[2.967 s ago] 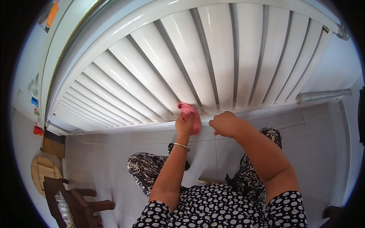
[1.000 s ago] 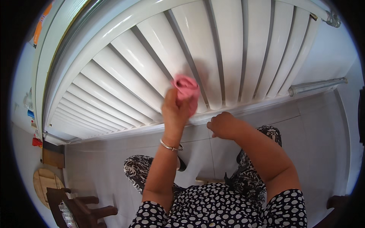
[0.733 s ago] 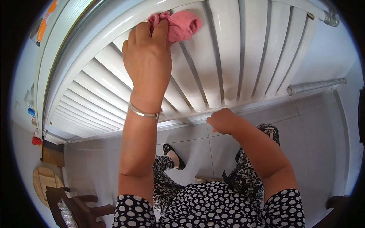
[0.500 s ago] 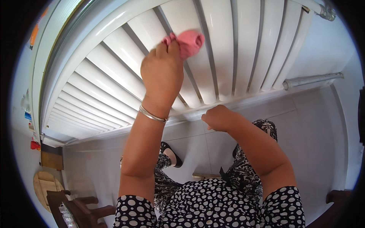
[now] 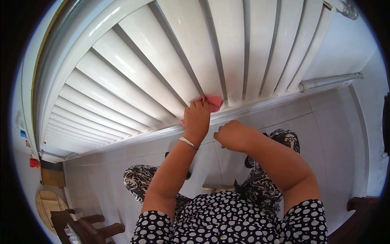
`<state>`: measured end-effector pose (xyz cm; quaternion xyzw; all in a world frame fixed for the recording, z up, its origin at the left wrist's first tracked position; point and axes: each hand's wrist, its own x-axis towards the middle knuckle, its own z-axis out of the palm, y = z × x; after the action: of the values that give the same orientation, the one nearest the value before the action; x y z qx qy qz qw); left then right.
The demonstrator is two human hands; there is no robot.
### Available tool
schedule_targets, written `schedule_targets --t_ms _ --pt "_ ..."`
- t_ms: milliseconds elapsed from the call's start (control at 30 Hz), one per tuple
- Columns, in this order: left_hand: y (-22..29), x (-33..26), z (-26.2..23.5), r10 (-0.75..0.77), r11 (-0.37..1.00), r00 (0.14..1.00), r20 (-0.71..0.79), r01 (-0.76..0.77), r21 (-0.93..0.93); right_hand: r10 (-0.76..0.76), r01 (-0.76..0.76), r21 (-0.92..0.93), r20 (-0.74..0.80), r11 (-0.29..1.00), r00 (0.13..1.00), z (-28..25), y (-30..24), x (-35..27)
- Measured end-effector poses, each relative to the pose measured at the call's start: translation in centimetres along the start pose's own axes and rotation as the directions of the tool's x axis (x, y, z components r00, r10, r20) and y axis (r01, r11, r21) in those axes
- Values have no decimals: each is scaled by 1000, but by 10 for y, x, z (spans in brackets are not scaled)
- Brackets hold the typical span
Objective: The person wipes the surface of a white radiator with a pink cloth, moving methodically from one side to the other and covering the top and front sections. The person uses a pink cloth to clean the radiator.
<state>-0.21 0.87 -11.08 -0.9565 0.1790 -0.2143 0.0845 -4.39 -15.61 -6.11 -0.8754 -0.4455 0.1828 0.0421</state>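
Looks like a room in a home. Shown by a big white panel radiator of long vertical columns fixed to a white wall, a grey pipe running out of its lower end, pale tiled floor beneath, dark wooden furniture at the lower left and a round wooden board lying beside it.

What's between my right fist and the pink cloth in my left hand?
In the head view, only white tiled floor separates the closed right hand from the left hand pressing the pink cloth.
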Motion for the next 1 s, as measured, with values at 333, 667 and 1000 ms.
schedule_targets --t_ms 333,667,1000 --pt "5 -23 19 -116 811 878 464 354 -467 43 -44 -18 -44 999 998 3 11 2" --pt "-14 -52 -70 -322 213 939 124 200 -956 349 23 549 -563 835 749 -49 -8 -9" --pt "-19 -45 -128 -162 381 977 -137 -66 -922 335 508 831 -556 226 760 -38 -27 6"
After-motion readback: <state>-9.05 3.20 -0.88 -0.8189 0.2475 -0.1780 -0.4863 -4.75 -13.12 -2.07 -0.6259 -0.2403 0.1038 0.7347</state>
